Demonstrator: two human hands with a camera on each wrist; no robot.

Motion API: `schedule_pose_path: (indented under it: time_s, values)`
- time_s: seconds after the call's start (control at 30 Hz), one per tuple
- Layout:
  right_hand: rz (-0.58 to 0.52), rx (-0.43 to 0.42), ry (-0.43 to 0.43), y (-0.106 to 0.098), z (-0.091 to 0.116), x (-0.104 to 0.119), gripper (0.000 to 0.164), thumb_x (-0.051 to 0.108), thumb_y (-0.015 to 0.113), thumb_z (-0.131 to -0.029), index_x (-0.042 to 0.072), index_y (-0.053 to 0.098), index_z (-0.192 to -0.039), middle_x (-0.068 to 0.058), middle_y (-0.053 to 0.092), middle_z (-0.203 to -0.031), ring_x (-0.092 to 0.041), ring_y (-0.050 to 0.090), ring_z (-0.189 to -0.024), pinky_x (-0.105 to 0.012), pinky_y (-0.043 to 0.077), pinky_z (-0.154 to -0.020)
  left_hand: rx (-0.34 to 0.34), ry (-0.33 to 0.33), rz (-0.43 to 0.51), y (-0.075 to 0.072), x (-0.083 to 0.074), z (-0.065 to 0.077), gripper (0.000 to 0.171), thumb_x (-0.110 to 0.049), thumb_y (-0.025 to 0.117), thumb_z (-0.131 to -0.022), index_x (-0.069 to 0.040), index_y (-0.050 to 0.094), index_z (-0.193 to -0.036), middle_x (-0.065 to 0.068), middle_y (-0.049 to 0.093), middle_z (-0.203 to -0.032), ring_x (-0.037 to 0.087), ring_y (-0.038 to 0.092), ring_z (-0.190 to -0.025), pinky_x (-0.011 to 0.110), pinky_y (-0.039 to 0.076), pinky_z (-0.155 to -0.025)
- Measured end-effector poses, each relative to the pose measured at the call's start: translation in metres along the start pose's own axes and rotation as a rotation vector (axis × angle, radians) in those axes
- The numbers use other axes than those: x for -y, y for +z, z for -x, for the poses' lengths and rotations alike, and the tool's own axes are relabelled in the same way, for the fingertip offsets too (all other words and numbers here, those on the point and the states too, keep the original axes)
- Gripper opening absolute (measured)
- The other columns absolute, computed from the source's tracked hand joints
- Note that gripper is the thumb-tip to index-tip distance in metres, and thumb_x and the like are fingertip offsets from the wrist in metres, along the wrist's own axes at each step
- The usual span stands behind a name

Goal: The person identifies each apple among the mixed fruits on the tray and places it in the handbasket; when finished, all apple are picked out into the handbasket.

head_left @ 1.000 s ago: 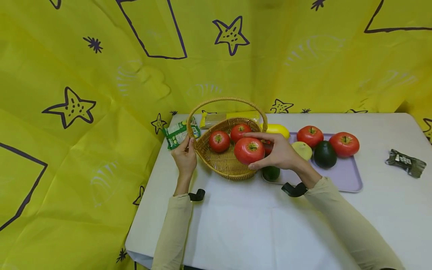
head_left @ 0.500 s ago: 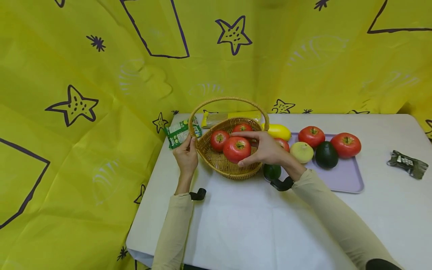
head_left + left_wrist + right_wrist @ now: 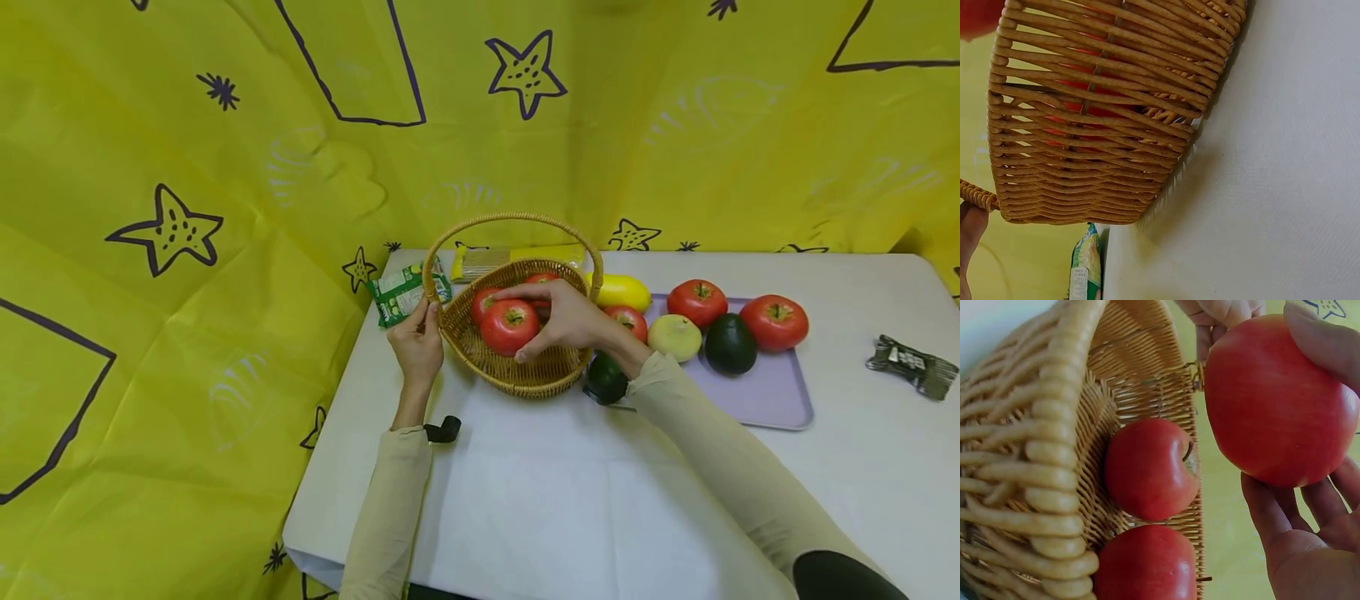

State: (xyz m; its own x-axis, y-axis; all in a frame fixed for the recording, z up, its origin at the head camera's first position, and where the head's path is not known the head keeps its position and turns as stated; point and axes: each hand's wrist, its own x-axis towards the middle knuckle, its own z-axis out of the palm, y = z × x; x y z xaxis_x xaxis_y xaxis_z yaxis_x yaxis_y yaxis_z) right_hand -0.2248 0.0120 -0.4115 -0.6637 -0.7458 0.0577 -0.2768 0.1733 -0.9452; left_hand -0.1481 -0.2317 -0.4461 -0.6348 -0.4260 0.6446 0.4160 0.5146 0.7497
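Note:
In the head view my right hand (image 3: 566,321) grips a red apple (image 3: 510,327) between thumb and fingers, above the wicker basket (image 3: 525,387). The right wrist view has this held apple (image 3: 1279,403) beside the basket's rim, with two more red apples (image 3: 1150,469) lying inside. My left hand (image 3: 418,346) pinches the base of the basket's arched handle at its left end. Seen from the left wrist, the woven wall (image 3: 1085,150) fills much of the picture, and red fruit shows through its gaps.
Right of the basket, a lilac tray (image 3: 772,400) bears several red apples (image 3: 697,302), a dark green avocado (image 3: 731,344) and a pale round fruit (image 3: 675,337). Green (image 3: 405,292) and yellow (image 3: 547,255) packets lie behind the basket. A dark wrapped packet (image 3: 912,365) lies far right.
My right hand has carried the apple leftward from the basket's right side to over its middle. My left hand stays at the handle.

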Motion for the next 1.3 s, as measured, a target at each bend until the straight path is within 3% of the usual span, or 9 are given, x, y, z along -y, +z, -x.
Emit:
schedule_pose_path:
  time_s: [0.13,0.37,0.53,0.63,0.87,1.3]
  values:
    - [0.043,0.009,-0.009,-0.001,-0.009,-0.004,0.088,0.013,0.104,-0.062,0.018,0.069,-0.143,-0.009,0.064,-0.146,-0.029,0.065,-0.125,-0.048,0.055,-0.107,0.000,0.001,0.007,0.001,0.006,0.000,0.020,0.014,0.067,-0.096,0.021,0.072,-0.114,0.039,0.073,-0.097,0.056,0.065,-0.063,0.001,0.041,-0.063]
    - [0.043,0.052,0.002,0.000,-0.024,-0.007,0.089,0.014,0.106,-0.059,0.019,0.071,-0.140,-0.004,0.069,-0.141,-0.027,0.066,-0.123,-0.047,0.055,-0.105,-0.002,-0.008,-0.007,0.003,0.035,0.001,0.022,0.009,0.069,-0.097,0.016,0.073,-0.118,0.034,0.075,-0.102,0.049,0.070,-0.065,0.003,0.043,-0.063]
    - [0.058,0.071,0.019,0.001,-0.031,-0.008,0.090,0.015,0.107,-0.058,0.018,0.070,-0.141,-0.006,0.071,-0.139,-0.028,0.067,-0.122,-0.047,0.056,-0.104,0.023,-0.017,0.011,0.002,0.040,0.002,0.024,0.000,0.071,-0.100,0.009,0.074,-0.122,0.029,0.077,-0.101,0.045,0.074,-0.069,0.006,0.048,-0.063]
    - [0.079,0.088,0.035,0.002,-0.035,-0.009,0.092,0.017,0.107,-0.057,0.018,0.070,-0.141,-0.006,0.070,-0.139,-0.028,0.066,-0.123,-0.046,0.056,-0.104,0.033,-0.010,0.017,0.001,0.040,0.001,0.025,-0.003,0.071,-0.101,0.009,0.074,-0.123,0.029,0.078,-0.099,0.045,0.074,-0.069,0.006,0.049,-0.063]
    - [0.117,0.173,0.029,0.005,-0.045,-0.011,0.088,0.013,0.105,-0.059,0.014,0.070,-0.140,-0.010,0.068,-0.143,-0.030,0.065,-0.127,-0.049,0.053,-0.110,0.014,-0.016,0.028,-0.001,0.000,-0.003,0.023,0.013,0.067,-0.097,0.020,0.070,-0.118,0.038,0.073,-0.099,0.055,0.068,-0.067,0.003,0.043,-0.063]
    - [0.176,0.294,0.065,0.009,-0.053,-0.015,0.087,0.014,0.104,-0.064,0.013,0.068,-0.143,-0.012,0.063,-0.148,-0.030,0.058,-0.134,-0.048,0.051,-0.111,0.003,0.002,0.016,-0.001,0.002,-0.002,0.022,0.013,0.068,-0.096,0.021,0.070,-0.116,0.037,0.073,-0.098,0.058,0.067,-0.068,0.002,0.044,-0.064]
